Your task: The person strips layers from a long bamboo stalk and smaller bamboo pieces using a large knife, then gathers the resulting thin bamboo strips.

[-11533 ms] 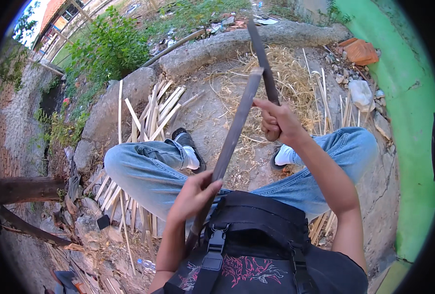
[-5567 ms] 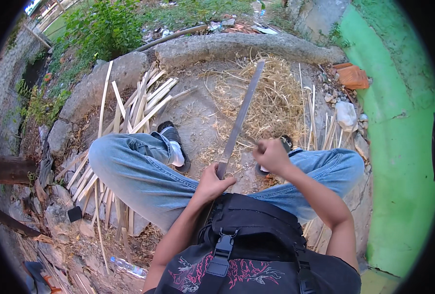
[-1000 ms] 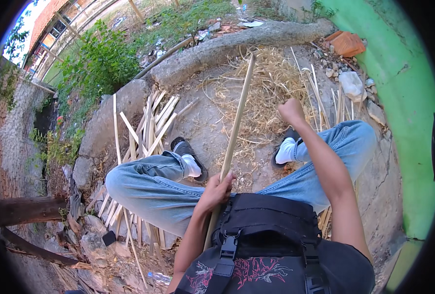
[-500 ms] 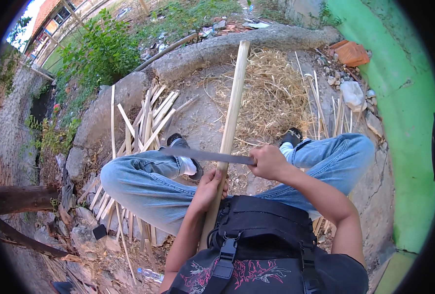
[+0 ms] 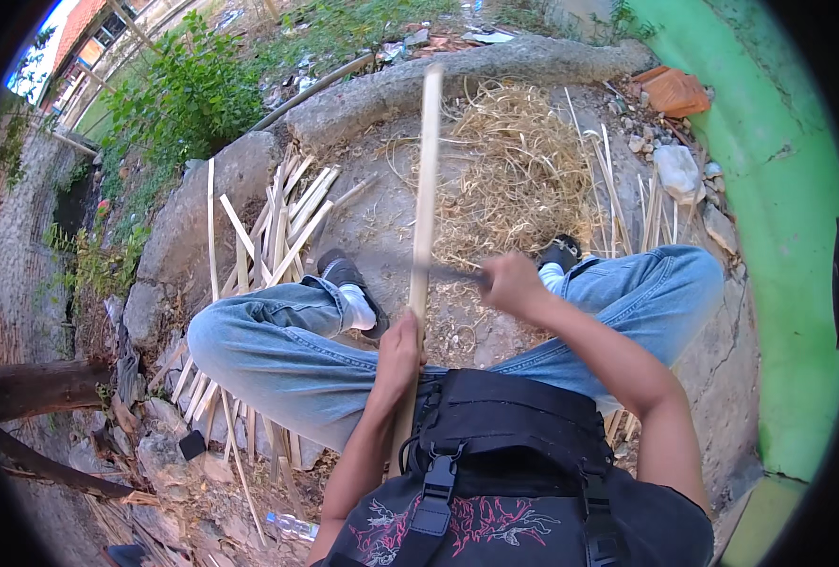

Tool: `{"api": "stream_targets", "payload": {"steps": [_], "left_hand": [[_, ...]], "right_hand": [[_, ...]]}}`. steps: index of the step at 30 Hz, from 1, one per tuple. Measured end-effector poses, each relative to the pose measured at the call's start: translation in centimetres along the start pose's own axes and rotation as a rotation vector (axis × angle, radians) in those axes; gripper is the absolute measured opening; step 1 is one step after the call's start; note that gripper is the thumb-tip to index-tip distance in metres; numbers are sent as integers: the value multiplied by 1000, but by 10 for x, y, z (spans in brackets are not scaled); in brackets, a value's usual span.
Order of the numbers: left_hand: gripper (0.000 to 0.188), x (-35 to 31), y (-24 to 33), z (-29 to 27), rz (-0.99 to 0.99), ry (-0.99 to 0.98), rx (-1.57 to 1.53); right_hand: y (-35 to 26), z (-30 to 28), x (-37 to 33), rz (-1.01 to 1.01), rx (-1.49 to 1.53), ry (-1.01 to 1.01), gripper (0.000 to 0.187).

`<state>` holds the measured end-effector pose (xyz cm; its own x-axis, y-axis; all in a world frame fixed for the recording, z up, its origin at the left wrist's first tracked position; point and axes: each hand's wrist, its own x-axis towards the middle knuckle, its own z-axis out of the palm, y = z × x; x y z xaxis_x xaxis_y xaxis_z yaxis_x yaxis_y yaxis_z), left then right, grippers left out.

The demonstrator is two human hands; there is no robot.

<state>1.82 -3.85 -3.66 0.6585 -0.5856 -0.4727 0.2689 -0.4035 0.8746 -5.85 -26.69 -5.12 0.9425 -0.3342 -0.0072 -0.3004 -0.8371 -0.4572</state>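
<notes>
A long pale strip of split bamboo or wood (image 5: 425, 189) points away from me, its near end running down beside the black bag (image 5: 509, 425) at my waist. My left hand (image 5: 399, 352) is wrapped round its lower part, between my knees. In my right hand (image 5: 514, 286) is the handle of a long-bladed knife. The knife's blade (image 5: 443, 271) is smeared by motion and lies across the strip, a little beyond my left hand. Whether the edge touches the strip cannot be made out.
Curly shavings (image 5: 518, 161) are heaped beyond my feet. Pale cut strips (image 5: 292, 222) lie piled at the left, with more thin strips (image 5: 611, 189) at the right. A low concrete kerb (image 5: 363, 99) curves behind, and a green wall (image 5: 769, 236) rises at the right.
The knife and my right hand have moved slightly forward along the strip, and the blade is now blurred. The strip's far end has swung left. My left hand keeps its hold.
</notes>
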Motion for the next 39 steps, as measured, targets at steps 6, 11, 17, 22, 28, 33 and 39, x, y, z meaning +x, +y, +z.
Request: {"api": "stream_targets", "payload": {"steps": [6, 11, 17, 22, 28, 33, 39], "left_hand": [[48, 2, -10, 4, 83, -36, 86], [49, 4, -15, 4, 98, -15, 97], [49, -7, -12, -3, 41, -109, 61], [48, -5, -10, 4, 121, -159, 149], [41, -13, 5, 6, 123, -126, 207], [39, -19, 23, 2, 248, -201, 292], [38, 5, 28, -3, 332, -74, 293]], "right_hand": [[52, -53, 42, 571, 63, 228, 22], [19, -33, 18, 328, 102, 203, 23], [80, -30, 43, 394, 51, 316, 23], [122, -50, 60, 756, 335, 485, 24], [45, -70, 49, 666, 1426, 371, 30], [19, -63, 38, 509, 1510, 272, 27], [-15, -47, 28, 498, 1534, 123, 24]]}}
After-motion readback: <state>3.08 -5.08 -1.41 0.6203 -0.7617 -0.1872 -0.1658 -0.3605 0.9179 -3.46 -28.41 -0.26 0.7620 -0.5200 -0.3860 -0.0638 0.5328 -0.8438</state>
